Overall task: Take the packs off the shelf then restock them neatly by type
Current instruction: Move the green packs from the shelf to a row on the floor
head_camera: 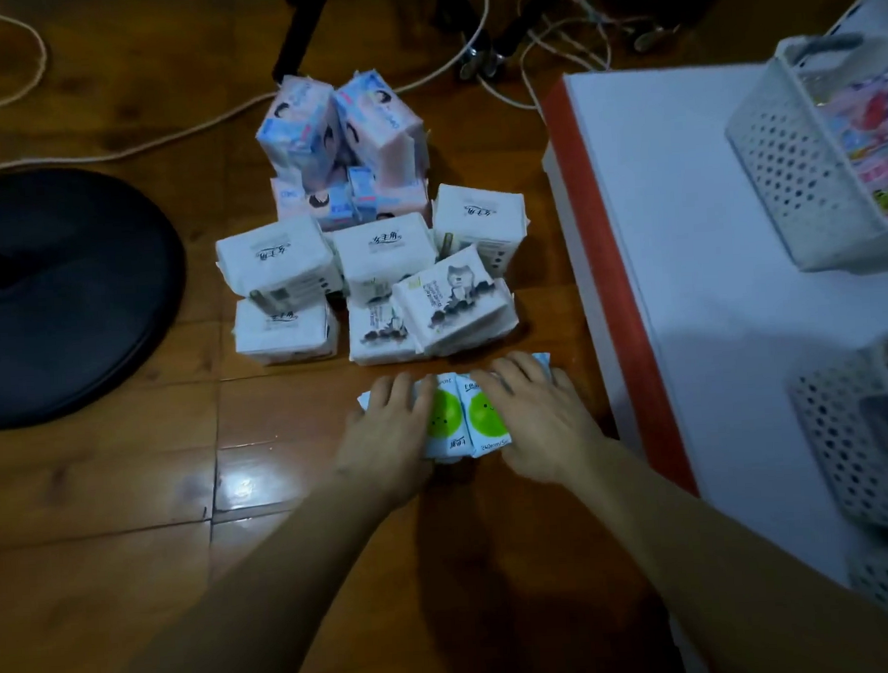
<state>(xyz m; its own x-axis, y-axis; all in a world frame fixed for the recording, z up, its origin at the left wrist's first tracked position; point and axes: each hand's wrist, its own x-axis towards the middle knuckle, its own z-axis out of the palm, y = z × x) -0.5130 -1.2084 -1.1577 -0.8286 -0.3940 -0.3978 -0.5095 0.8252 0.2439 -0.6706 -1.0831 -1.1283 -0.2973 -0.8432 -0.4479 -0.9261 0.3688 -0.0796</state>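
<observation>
Dim, warm indoor light. A bright glare patch shines on the glossy wooden floor (239, 483). The forearms cast soft, dark shadows below. The white shelf (710, 250) looks brightest, faintly blue. Edges bend with wide-angle distortion; the picture is slightly soft and grainy.

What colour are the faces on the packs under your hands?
Bright green smiley faces on the white packs, head view.
</observation>
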